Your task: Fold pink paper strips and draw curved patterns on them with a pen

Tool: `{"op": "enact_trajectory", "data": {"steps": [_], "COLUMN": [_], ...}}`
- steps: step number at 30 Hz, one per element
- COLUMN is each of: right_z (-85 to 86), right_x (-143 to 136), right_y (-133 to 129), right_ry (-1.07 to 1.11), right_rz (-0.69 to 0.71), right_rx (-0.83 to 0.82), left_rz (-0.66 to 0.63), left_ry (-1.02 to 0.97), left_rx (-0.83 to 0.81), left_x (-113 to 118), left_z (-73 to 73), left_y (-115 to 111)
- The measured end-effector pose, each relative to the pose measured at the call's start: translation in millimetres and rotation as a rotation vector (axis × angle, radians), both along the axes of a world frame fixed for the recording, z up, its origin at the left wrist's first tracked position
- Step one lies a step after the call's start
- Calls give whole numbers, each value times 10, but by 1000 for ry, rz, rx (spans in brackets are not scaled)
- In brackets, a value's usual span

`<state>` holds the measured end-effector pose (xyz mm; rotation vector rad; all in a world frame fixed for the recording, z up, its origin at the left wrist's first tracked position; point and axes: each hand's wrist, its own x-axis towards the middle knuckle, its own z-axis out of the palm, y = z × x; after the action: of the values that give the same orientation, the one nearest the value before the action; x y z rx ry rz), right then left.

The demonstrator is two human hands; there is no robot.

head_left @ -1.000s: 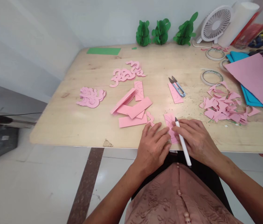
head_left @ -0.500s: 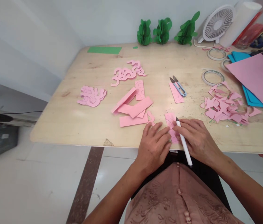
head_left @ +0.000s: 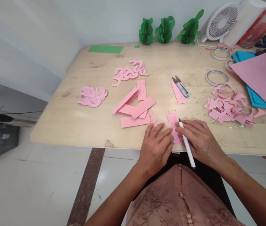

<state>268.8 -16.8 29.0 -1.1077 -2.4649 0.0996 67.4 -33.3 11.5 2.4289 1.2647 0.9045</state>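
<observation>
A pink paper strip point(head_left: 173, 121) with curved lines drawn on it lies at the table's front edge, between my hands. My left hand point(head_left: 156, 146) rests flat with fingers spread, its fingertips on the strip's left side. A curved pink cutout point(head_left: 153, 118) lies just beyond those fingers. In my right hand point(head_left: 200, 141) is a white pen point(head_left: 186, 144), its dark tip pointing away from me, while the fingers touch the strip's right side. Further off, blue-handled thread snips point(head_left: 181, 86) lie on another marked pink strip point(head_left: 177, 95).
Folded pink strips point(head_left: 136, 110) and two groups of curved cutouts point(head_left: 92, 96) lie to the left. Pink scraps point(head_left: 229, 108), tape rolls point(head_left: 216, 78) and pink and blue sheets point(head_left: 262, 78) are on the right. Green paper figures point(head_left: 164, 29) and a white fan point(head_left: 222, 23) stand along the wall.
Almost nothing differs. The view has shifted very slightly; both hands, the pen and the strip stay in place.
</observation>
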Motion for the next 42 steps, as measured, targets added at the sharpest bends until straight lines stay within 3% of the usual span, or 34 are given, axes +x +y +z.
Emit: {"op": "enact_trajectory", "data": {"steps": [42], "right_z": [6], "right_x": [-13], "right_y": [-8], "right_ry": [25], "right_rz": [-14], "right_rx": [-1], "left_rz": [36], "left_ry": [-6], "left_rx": [4], "left_x": [53], "left_z": [15], "left_y": [7]}}
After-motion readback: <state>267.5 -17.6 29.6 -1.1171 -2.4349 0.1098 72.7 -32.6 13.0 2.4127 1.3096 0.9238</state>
